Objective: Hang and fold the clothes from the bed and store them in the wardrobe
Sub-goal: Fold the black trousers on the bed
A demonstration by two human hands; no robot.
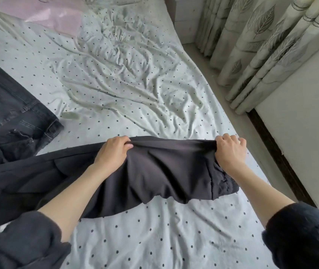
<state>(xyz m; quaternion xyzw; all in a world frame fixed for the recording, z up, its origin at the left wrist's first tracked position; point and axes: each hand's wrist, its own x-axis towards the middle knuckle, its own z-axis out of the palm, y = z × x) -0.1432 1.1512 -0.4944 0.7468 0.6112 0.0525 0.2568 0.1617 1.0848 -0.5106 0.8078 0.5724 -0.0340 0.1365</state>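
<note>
A dark grey garment (154, 171) of smooth cloth hangs lifted above the bed (135, 94), stretched between both hands. My left hand (114, 150) grips its top edge near the middle. My right hand (230, 150) grips the right end, where a gathered waistband bunches below the fist. The rest of the garment trails down to the left onto the sheet. A folded pair of dark grey jeans (13, 117) lies on the bed at the left. A pale pink garment (44, 14) lies at the far end of the bed.
The bed carries a rumpled white sheet with black dots. Along its right side runs a narrow strip of floor (219, 70), then leaf-patterned curtains (261, 45) and a white wall (300, 123) with a dark skirting.
</note>
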